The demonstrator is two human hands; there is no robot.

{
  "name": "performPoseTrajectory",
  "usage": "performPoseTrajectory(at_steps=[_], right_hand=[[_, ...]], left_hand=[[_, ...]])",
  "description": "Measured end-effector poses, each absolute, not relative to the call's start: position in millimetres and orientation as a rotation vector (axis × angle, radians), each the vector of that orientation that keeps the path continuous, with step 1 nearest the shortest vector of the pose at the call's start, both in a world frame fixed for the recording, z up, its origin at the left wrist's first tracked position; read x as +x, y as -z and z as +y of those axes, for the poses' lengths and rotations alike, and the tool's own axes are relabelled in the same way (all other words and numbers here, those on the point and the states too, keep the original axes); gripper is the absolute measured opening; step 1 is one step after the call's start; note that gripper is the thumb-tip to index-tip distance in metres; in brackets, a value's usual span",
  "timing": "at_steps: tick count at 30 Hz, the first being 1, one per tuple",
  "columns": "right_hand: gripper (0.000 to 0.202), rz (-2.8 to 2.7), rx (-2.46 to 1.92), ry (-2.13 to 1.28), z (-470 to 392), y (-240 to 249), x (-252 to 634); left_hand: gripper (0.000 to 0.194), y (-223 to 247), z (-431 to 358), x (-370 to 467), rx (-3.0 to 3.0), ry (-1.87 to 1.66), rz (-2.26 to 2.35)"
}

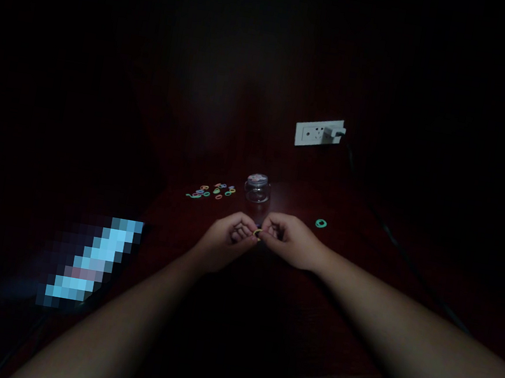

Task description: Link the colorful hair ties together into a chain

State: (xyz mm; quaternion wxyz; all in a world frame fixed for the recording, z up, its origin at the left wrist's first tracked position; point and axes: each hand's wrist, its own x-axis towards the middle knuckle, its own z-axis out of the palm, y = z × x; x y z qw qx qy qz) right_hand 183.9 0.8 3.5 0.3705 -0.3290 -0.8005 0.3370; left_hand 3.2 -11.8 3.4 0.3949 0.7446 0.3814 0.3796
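Head view: the left hand [225, 242] and the right hand [291, 240] meet in the middle. Each one has its thumb and fingertips pinched on a small yellow ring [256, 233]. The ring is between the two hands, just on the near side of a see-through jar [257, 191] with a lid on top. I can't tell if the hands touch the table.

The ring looks very light. I think it is soft and stretchy, like a hair tie, so it should not break easily, but it could ping away if one side slips. The best place to hold it is by two edges across from each other, with just the fingertips.

The table [334, 306] is dark red-brown and looks smooth. Some bright little rings [216, 191] lie loose on the left of the jar, and a green ring [321, 224] lies to the right. The room is very dark. A white socket [309, 134] with a plug [333, 132] is on the wall. On the left, something glows blue, but it's too blurry to name.
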Motion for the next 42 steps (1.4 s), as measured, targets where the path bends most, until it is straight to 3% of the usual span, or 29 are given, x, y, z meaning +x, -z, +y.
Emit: performPoseTrajectory(at_steps=[17, 42], right_hand=[[0.005, -2.042, -0.798, -0.921, -3.3, -6.7, 183.1], [0.013, -2.063, -0.807, -0.927, -1.6, -4.1, 183.3]], left_hand=[[0.017, -1.6, -9.5, 2.4, 1.925, -0.996, 1.081], [0.014, -0.8, -9.2, 4.2, 1.893, -1.084, 1.02]])
